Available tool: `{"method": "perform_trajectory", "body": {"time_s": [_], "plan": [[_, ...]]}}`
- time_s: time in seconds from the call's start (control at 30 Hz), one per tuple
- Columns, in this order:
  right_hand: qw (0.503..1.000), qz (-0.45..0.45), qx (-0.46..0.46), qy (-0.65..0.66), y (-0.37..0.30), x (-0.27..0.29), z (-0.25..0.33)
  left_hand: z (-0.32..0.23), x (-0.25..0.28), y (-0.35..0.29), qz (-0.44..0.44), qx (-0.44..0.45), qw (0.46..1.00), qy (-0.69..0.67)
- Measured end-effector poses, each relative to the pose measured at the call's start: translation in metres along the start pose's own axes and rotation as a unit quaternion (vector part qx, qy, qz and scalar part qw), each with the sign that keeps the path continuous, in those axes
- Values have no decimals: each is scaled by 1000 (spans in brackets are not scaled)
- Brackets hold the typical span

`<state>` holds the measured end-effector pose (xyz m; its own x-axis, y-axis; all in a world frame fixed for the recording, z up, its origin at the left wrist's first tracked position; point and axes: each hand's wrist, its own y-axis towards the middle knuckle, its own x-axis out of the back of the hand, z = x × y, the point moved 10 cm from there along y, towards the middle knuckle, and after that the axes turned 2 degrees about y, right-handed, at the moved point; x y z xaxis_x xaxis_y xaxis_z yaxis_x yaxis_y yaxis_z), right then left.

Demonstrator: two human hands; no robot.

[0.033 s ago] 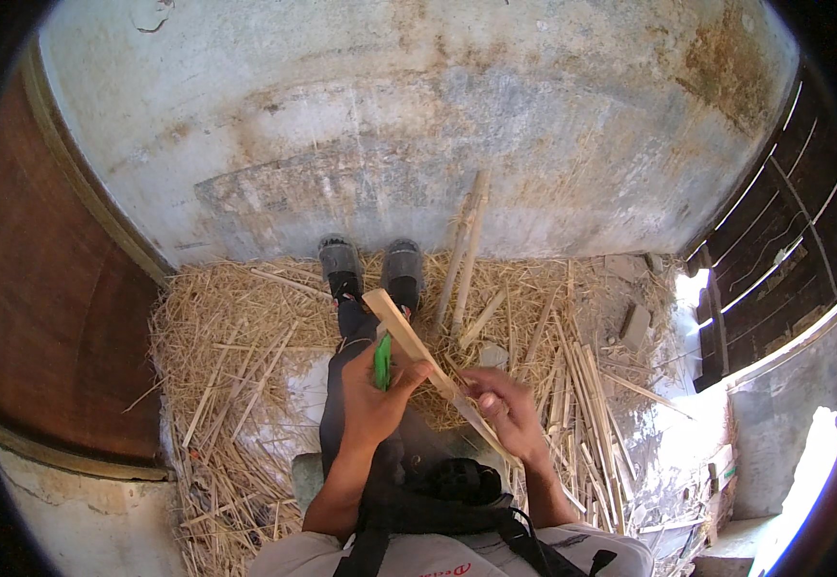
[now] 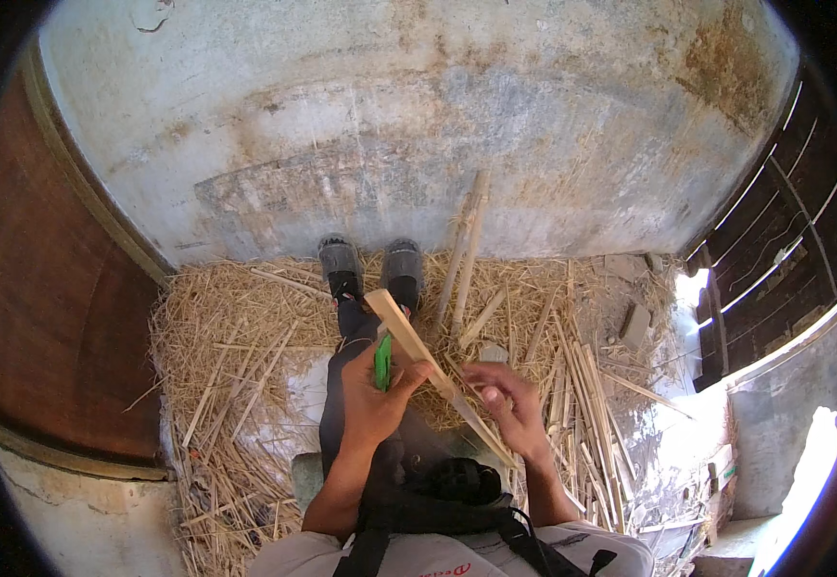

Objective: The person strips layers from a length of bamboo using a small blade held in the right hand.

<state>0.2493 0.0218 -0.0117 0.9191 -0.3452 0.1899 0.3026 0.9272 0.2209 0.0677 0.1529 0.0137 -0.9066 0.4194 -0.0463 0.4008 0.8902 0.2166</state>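
Slightly shifted since the earlier frame are the wood strip [image 2: 449, 388] and the right hand [image 2: 508, 401]. By the closed left hand [image 2: 372, 396], the strip is gripped under the thumb, along with a green object [image 2: 383, 363]. The right is half curled; whether anything is pinched cannot be told. Between both hands, the strip is slanted toward the right wrist.

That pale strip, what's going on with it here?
A person is holding the pale strip slantwise over their legs. The left hand grips it, with a green object also at its fingers. The right hand is close beside the strip's lower part, fingers curled; whether it pinches anything is unclear. Straw covers much of the floor, with more strips lying on the right.
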Motion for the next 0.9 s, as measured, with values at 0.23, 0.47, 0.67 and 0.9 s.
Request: {"method": "perform_trajectory", "body": {"time_s": [0.23, 0.47, 0.67, 0.9], "plan": [[999, -9, 35, 15, 31, -11, 42, -6, -11, -3, 16, -31, 999, -1], [995, -42, 78, 33, 37, -19, 48, -7, -5, -3, 0, -24, 1000, -3], [993, -69, -19, 96, 32, -10, 13, -6, -3, -1, 4, -25, 1000, -6], [976, -46, -1, 212, 27, 3, -13, -6, 10, 0, -30, -23, 999, -31]]}}
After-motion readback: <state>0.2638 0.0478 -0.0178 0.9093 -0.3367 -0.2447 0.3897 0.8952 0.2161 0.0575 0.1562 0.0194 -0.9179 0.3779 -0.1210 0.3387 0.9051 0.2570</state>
